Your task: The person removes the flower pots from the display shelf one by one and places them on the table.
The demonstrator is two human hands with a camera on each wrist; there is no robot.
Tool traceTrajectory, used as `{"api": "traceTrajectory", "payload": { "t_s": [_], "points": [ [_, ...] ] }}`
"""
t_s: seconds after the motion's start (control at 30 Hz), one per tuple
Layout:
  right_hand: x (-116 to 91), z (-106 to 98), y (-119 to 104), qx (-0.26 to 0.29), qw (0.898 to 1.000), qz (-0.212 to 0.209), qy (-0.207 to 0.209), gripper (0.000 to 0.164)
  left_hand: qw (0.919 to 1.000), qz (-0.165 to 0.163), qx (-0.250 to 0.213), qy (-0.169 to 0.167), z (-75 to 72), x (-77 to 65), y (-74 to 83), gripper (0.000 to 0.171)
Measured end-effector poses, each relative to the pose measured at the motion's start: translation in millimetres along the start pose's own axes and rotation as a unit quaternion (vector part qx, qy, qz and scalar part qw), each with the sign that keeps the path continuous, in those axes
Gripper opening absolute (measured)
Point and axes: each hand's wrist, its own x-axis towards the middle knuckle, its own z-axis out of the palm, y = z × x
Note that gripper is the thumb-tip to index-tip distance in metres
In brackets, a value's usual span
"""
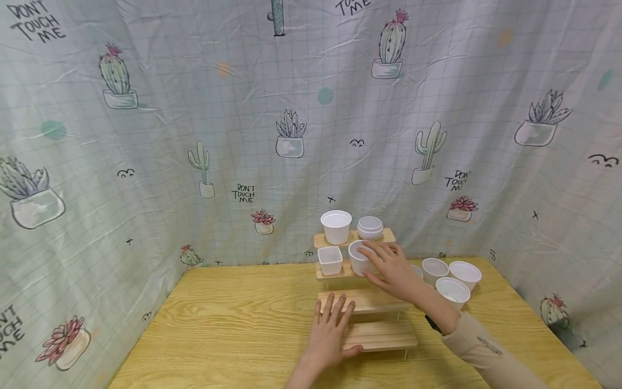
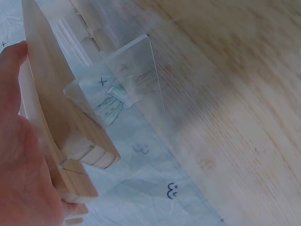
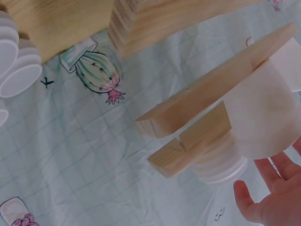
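A stepped wooden display stand (image 1: pixel 381 335) with clear side supports (image 2: pixel 134 75) stands on the table. My left hand (image 1: pixel 326 332) rests at its left side, fingers straight toward an upper step and thumb over the lowest one. On the second step from the top is a round white cup (image 1: pixel 358 263). My right hand (image 1: pixel 394 273) is at this cup, with fingers extended over its rim; in the right wrist view the thumb is apart from the cup (image 3: pixel 263 113). Left of it sits a square white cup (image 1: pixel 330 261).
The top step carries a larger white cup (image 1: pixel 336 227) and a rounded white jar (image 1: pixel 370 228). Several white cups (image 1: pixel 453 292) stand on the wooden table (image 1: pixel 233 324) right of the stand. A cactus-print curtain (image 1: pixel 233 108) hangs behind and at both sides.
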Motion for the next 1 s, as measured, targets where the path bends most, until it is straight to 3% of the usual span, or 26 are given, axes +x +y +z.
{"api": "traceTrajectory", "payload": {
  "t_s": [0.73, 1.0],
  "points": [
    [21, 13, -2, 0.005, 0.997, 0.02, -0.07, 0.046, 1.0, -0.001, -0.005, -0.002, 0.0, 0.7, -0.3, 0.087],
    [21, 16, -2, 0.0, 0.997, 0.022, -0.07, 0.045, 1.0, -0.003, -0.003, -0.007, 0.0, 0.1, 0.6, 0.087]
  ]
}}
